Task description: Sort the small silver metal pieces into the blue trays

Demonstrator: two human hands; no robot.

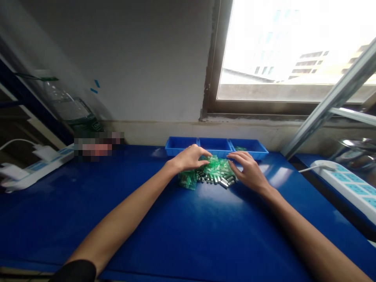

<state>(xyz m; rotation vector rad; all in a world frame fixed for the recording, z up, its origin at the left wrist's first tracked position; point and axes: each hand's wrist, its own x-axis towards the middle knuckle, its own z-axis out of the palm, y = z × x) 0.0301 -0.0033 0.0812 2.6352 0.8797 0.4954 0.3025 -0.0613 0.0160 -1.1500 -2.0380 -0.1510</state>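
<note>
Blown-out window glare backlights a soft, edge-warped view.

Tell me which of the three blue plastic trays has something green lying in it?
The rightmost blue plastic tray, nearest the right hand: a small green piece shows in its near-left corner. The other two trays show only bare blue insides.

Green parts, blue trays, blue table.

Nothing legible is showing anywhere here. The green label on the clear plastic bottle, standing at the bench's far left edge by the wall, is carrying print too blurred to make out. The small green circuit boards near the bench's far edge are showing no readable markings either.
</note>
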